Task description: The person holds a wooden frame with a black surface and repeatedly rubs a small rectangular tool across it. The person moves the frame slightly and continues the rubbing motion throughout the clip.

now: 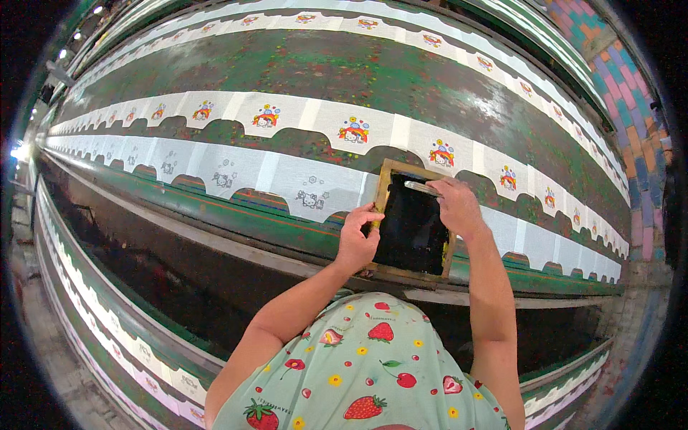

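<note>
A wooden printing screen [413, 229], its inside dark with ink, lies over the nearer row of cut fabric pieces [278, 176]. My left hand [358, 236] is closed round the screen's left edge. My right hand [459, 208], at the upper right inside the frame, grips a squeegee [421, 189] near the screen's far end. The nearer fabric pieces left of the screen carry grey cartoon outlines; those in the row beyond [387, 140] show coloured cartoon prints. Whatever lies directly under the screen is hidden.
The long green printing table [287, 68] holds further rows of printed pieces at the back. Behind me, beyond a dark gap, are other tables with fabric [125, 340]. A coloured tiled floor [616, 93] runs along the right; my patterned clothing shows below.
</note>
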A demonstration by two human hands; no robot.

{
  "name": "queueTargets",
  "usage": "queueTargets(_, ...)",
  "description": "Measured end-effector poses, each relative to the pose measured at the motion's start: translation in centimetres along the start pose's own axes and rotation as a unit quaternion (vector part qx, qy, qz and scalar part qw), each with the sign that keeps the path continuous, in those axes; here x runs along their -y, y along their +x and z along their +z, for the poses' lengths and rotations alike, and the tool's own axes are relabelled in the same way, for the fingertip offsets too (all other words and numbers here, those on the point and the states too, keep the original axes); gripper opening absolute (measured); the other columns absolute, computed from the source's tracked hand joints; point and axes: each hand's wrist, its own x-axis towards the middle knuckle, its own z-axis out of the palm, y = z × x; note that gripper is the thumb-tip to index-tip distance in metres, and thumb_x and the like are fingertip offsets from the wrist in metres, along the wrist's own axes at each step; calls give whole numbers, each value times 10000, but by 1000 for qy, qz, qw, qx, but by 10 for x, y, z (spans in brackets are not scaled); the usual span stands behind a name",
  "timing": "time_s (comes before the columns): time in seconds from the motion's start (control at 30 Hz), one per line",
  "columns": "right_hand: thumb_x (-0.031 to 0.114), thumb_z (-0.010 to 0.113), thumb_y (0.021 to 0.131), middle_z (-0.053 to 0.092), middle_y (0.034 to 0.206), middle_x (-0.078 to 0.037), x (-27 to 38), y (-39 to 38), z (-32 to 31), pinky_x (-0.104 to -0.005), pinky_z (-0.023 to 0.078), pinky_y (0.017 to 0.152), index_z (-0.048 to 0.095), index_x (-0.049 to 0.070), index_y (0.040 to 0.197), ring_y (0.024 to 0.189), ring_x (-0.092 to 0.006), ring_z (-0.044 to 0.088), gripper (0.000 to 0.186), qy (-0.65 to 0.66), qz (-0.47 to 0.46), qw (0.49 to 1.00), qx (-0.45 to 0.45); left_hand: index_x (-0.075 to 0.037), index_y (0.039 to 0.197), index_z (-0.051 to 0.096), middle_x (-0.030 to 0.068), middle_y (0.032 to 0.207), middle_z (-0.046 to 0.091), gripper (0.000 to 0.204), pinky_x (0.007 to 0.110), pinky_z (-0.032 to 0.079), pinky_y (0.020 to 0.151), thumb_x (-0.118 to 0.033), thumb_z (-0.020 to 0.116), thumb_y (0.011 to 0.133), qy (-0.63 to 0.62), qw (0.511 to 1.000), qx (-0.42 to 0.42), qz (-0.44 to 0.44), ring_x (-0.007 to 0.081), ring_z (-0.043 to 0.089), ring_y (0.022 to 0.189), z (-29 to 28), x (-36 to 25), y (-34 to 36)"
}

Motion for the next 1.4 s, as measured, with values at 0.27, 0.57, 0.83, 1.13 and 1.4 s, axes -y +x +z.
queueTargets(0.27,-82,670,889,732,1204,-183,30,-27,4,-544,546,1049,738,66,1299,1190,-453,673,441,-3,0,997,78,-87,1168,786,242,1408,679,351,495,462,1216,79,723,865,5,1000,6,-3,413,619,1406,0,-11,5)
queueTargets(0.57,-64,677,816,726,1272,-142,72,-93,21,-534,537,1071,740,58,1291,1199,-410,673,494,-12,-19,999,35,-97,1158,811,253,1477,660,368,487,475,1224,112,730,866,5,1000,11,-29,414,627,1414,1,-7,6)
queueTargets(0.83,4,729,829,697,1308,-165,99,-133,24,-553,529,1074,733,49,1324,1228,-406,669,497,2,-12,999,39,-69,1226,784,257,1505,641,401,487,458,1237,118,704,880,-4,999,33,-33,416,608,1437,-3,-7,6)
queueTargets(1.13,119,858,875,686,1370,-145,101,-165,28,-549,529,1129,737,119,1339,1321,-408,638,479,64,19,998,0,-103,1282,775,259,1536,635,501,530,449,1239,76,736,816,113,992,31,49,448,583,1447,1,-9,-5)
queueTargets(1.4,68,841,966,711,1410,-188,55,-225,42,-500,539,1143,738,83,1373,1361,-401,656,420,233,197,934,-186,-95,1162,800,248,1589,610,476,489,457,1243,138,713,756,94,993,-7,71,417,585,1459,16,-15,-9)
